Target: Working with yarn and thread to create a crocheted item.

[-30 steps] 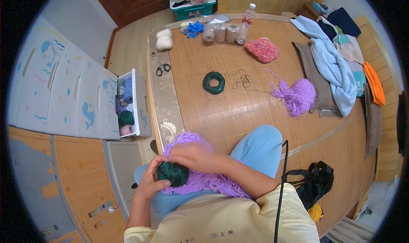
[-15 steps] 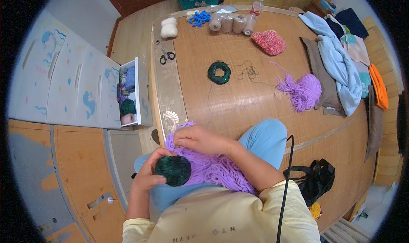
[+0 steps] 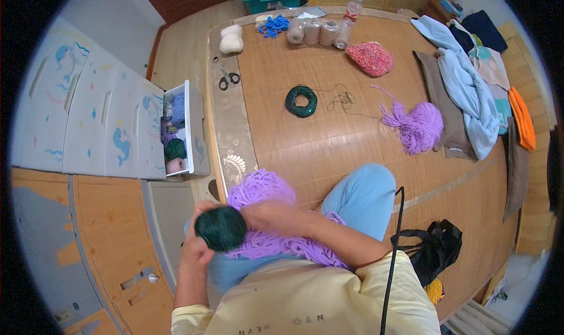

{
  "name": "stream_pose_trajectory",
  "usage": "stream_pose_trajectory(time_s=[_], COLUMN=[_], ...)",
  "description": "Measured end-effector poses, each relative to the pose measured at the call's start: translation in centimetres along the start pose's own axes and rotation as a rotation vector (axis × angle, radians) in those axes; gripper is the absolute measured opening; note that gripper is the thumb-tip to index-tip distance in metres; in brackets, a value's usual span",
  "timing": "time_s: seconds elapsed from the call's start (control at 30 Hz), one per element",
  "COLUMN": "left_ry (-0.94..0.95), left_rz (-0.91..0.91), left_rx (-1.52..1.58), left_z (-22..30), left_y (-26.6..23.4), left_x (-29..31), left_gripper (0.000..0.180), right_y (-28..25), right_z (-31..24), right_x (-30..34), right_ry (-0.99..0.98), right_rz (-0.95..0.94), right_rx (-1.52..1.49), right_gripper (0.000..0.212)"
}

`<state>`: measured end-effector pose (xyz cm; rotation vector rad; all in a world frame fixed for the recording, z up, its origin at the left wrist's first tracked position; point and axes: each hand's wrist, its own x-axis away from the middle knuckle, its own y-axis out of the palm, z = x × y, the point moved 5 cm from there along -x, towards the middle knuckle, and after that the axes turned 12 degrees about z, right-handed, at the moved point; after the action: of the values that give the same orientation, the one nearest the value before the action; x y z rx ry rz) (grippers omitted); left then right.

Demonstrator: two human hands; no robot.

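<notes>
- Two bare hands are at the dark green ball [image 3: 221,228]: the left hand [image 3: 197,253] curls around its left side, gripping it; the right hand [image 3: 264,215], blurred, is just beside its right edge, and whether its fingers are closed cannot be told.
- The ball, over the person's lap, looks rounded and compact, so much of its yarn appears wound; how much is left does not show.
- Purple yarn [image 3: 261,188] lies in heaped strands beyond the ball and to its right.
- Left of the ball and beyond it, an open drawer [image 3: 189,126] holds a blue bundle [image 3: 178,111], a second green ball [image 3: 174,149] and a pale pink roll [image 3: 175,166].
- Farther beyond the ball, to its right, lies a green ring [image 3: 290,106] of yarn, with loose thread [image 3: 342,101] tangled near it, not gathered up.
- Well right of the ball slumps a black bag [image 3: 440,247], contents hidden.
- Much farther beyond the ball, clear plastic wraps beige rolls [image 3: 312,33].
- Farthest beyond it stands a teal bin [image 3: 273,4], things on top, its inside unseen.
</notes>
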<state>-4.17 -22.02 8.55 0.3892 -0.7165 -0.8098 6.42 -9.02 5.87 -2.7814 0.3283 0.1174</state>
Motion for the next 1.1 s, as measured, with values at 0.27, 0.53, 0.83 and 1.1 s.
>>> stream_pose_trajectory(time_s=[0.27,0.53,0.83,1.1], left_ry=[0.03,0.256,0.09,0.092], left_rz=[-0.083,0.235,0.023,-0.065], left_rx=[-0.655,-0.549,-0.007,-0.581], left_z=[-0.4,1.4,0.6,-1.3], left_y=[0.6,-0.4,1.8,-0.3], left_x=[0.6,-0.9,0.0,-0.1], left_gripper=[0.073,0.067,0.066,0.068], right_y=[-3.8,-0.8,0.1,-3.6], right_z=[-3.8,-6.9,-2.2,-2.1], right_x=[-1.1,0.7,0.9,-0.8], right_ry=[-0.202,-0.162,-0.024,-0.131], right_rz=[0.232,-0.098,0.04,0.207], right_rx=[0.028,-0.103,-0.091,-0.085], right_gripper=[0.017,0.021,0.016,0.017])
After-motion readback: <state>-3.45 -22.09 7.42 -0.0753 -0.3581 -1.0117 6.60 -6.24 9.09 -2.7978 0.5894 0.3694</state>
